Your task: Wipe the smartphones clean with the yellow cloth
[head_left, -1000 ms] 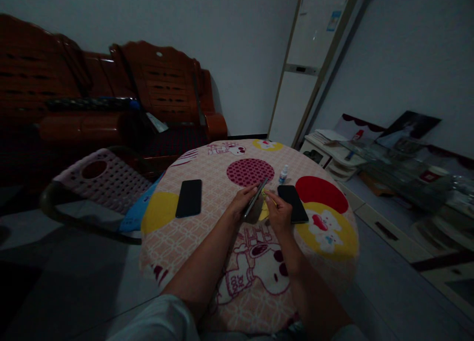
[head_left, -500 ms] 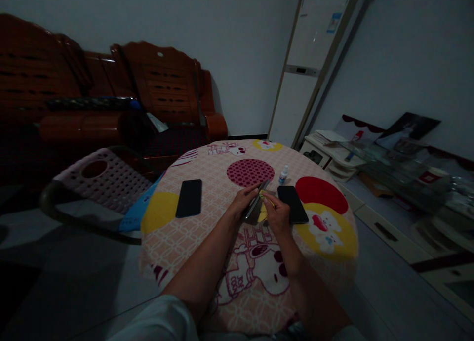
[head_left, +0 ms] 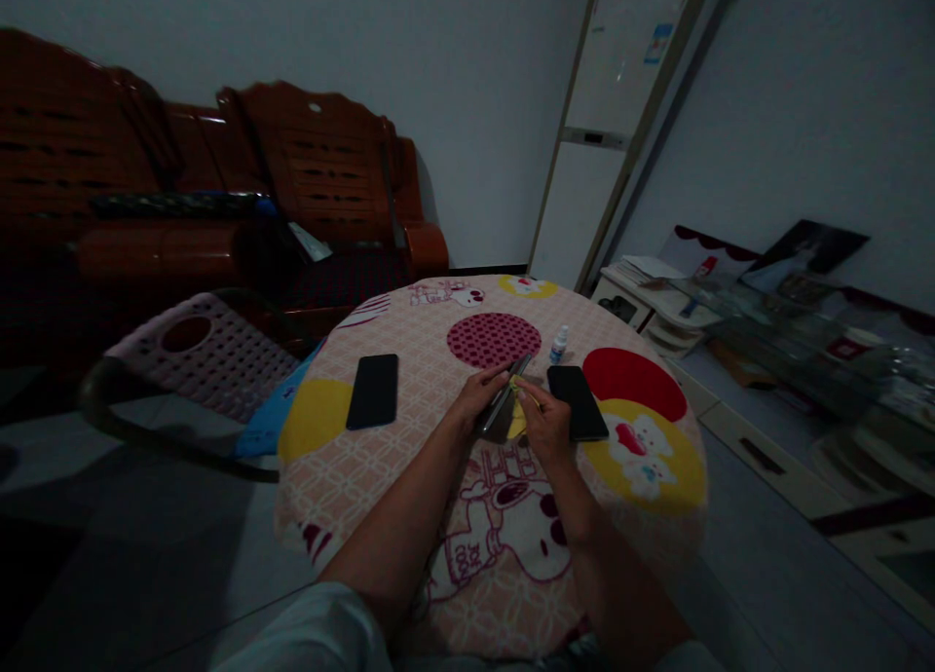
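Note:
My left hand point(head_left: 476, 399) grips a slim phone point(head_left: 500, 403), tilted on its side above the table so that its silvery edge shows. A small yellow cloth point(head_left: 517, 422) is pinched in the fingers of my right hand point(head_left: 549, 423), pressed against the phone's right-hand face. Part of the cloth hangs below the fingers. Just right of that hand a black phone point(head_left: 580, 405) lies flat. Behind it stands a small white spray bottle point(head_left: 559, 344) with a blue label. Another dark phone point(head_left: 373, 392) lies farther left.
A patterned cloth covers the round table point(head_left: 424, 399). A woven chair point(head_left: 208, 351) stands at its left, with a wooden sofa point(head_left: 321, 166) behind. A tall white air conditioner point(head_left: 584, 195) is in the corner, and a cluttered low cabinet point(head_left: 745, 448) runs along the right.
Hardly anything differs. The phone's lower end and the right hand with the cloth have shifted very slightly left; the things on the table stay put.

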